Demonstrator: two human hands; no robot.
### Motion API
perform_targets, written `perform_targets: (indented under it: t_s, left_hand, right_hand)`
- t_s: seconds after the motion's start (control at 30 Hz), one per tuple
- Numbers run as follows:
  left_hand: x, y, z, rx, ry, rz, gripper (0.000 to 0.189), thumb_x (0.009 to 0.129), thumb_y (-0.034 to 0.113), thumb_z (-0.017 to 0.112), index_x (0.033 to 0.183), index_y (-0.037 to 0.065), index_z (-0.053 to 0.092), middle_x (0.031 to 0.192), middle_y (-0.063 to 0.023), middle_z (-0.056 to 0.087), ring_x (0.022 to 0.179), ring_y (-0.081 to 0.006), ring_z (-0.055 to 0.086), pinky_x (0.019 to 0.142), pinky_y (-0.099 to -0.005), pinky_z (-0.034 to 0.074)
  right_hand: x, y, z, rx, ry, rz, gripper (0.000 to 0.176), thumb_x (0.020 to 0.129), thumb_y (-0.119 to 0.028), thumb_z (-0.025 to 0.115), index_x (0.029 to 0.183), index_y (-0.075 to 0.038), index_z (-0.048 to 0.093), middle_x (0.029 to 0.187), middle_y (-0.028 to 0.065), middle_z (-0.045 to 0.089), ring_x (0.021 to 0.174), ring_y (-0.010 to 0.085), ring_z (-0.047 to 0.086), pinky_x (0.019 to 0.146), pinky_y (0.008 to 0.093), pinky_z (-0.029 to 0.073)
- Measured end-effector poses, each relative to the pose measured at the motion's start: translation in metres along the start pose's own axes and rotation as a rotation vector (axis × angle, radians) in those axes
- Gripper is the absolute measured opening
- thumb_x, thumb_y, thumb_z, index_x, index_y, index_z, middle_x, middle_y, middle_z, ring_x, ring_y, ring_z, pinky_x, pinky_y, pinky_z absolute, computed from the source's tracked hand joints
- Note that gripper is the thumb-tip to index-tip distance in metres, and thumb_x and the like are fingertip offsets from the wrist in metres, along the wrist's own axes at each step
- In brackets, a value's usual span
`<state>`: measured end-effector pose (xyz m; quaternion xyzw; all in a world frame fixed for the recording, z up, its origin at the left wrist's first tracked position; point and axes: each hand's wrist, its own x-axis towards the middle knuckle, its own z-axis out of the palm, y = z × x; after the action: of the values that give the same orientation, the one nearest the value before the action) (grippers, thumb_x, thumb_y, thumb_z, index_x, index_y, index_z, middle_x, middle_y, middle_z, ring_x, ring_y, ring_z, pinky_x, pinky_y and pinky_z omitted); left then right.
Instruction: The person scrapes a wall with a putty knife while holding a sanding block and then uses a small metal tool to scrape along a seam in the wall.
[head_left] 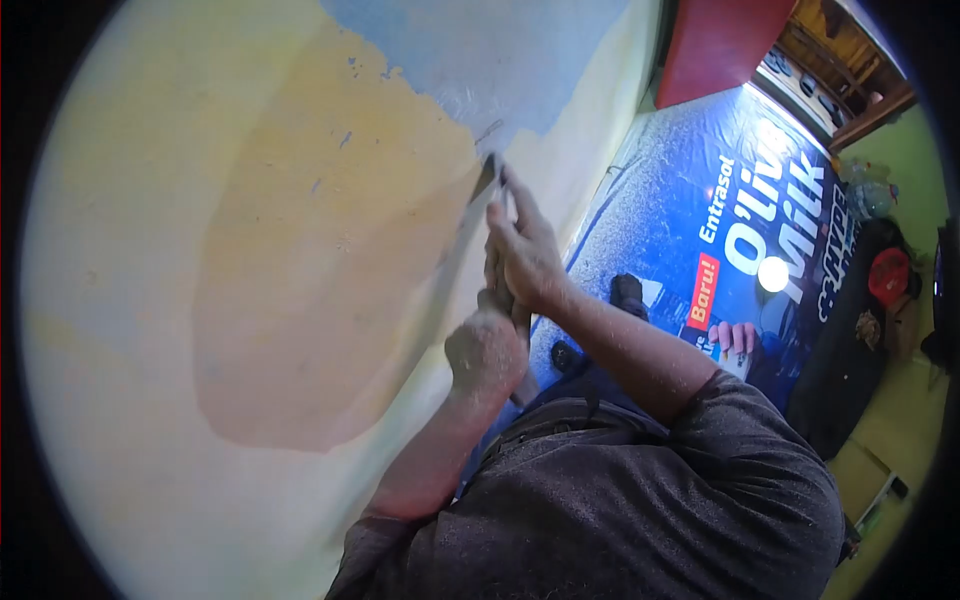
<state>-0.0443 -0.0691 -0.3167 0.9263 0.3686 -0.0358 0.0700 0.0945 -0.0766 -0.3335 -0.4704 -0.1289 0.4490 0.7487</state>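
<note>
A scraper (492, 172) with a long handle has its dark tip at the painted wall (290, 280), just below the lower edge of a blue-grey patch (480, 60). My right hand (528, 250) is closed round the upper part of the tool, fingers stretched along it towards the tip. Lower down, my left hand (486, 350) grips the handle in a fist, and the handle's end sticks out beneath it. Both hands and forearms are speckled with pale dust. The blade's exact shape is hard to make out.
A blue printed banner (650, 190), dusted with white specks, covers the floor on the right. My shoes (627, 290) stand on it. Farther right lie a long dark bundle (840, 390) and a red round object (888, 275). A red panel (715, 50) stands beside the doorway.
</note>
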Motion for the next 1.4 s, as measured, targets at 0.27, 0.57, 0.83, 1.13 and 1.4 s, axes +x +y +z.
perform_targets:
  t_s: [0.27, 0.57, 0.83, 1.13, 1.4]
  left_hand:
    - [0.007, 0.004, 0.008, 0.056, -0.082, 0.019, 0.043, 0.106, 0.043, 0.068, 0.100, 0.000, 0.071, 0.075, -0.0160, 0.074, 0.067, -0.0376, 0.077, 0.061, -0.0501, 0.061]
    - [-0.022, -0.010, 0.006, 0.044, -0.129, -0.011, 0.053, 0.109, 0.046, 0.061, 0.125, -0.005, 0.066, 0.073, -0.0202, 0.072, 0.067, -0.0414, 0.075, 0.061, -0.0525, 0.060]
    - [0.006, 0.006, 0.019, 0.042, -0.089, 0.026, 0.046, 0.109, 0.047, 0.064, 0.103, 0.001, 0.071, 0.074, -0.0163, 0.075, 0.068, -0.0369, 0.077, 0.063, -0.0505, 0.062]
    - [0.027, 0.024, 0.030, 0.012, -0.032, 0.049, 0.045, 0.107, 0.044, 0.065, 0.091, 0.003, 0.074, 0.074, -0.0185, 0.075, 0.069, -0.0408, 0.076, 0.064, -0.0512, 0.060]
    - [0.003, 0.010, 0.022, 0.084, -0.063, -0.043, 0.042, 0.108, 0.044, 0.065, 0.104, 0.002, 0.070, 0.075, -0.0162, 0.075, 0.070, -0.0393, 0.078, 0.065, -0.0516, 0.062]
  right_hand:
    - [0.008, 0.014, -0.019, -0.062, -0.014, -0.013, 0.075, 0.116, -0.033, 0.060, 0.179, -0.015, 0.022, 0.081, 0.0044, 0.061, 0.069, 0.0131, 0.059, 0.063, 0.0328, 0.053]
    - [-0.011, 0.024, -0.007, -0.136, -0.021, 0.074, 0.073, 0.115, -0.033, 0.060, 0.177, -0.014, 0.027, 0.115, 0.0181, 0.073, 0.093, 0.0225, 0.070, 0.087, 0.0381, 0.059]
    - [0.018, 0.023, -0.028, -0.146, -0.015, -0.083, 0.070, 0.117, -0.030, 0.058, 0.177, -0.014, 0.025, 0.079, 0.0041, 0.063, 0.064, 0.0128, 0.062, 0.060, 0.0305, 0.054]
    - [0.024, 0.001, -0.048, 0.005, -0.081, -0.051, 0.070, 0.117, -0.030, 0.061, 0.177, -0.019, 0.027, 0.074, -0.0012, 0.055, 0.056, 0.0089, 0.053, 0.051, 0.0287, 0.048]
    - [0.020, 0.031, -0.030, -0.138, 0.009, -0.117, 0.069, 0.116, -0.031, 0.062, 0.177, -0.017, 0.031, 0.082, -0.0008, 0.060, 0.067, 0.0087, 0.058, 0.060, 0.0292, 0.052]
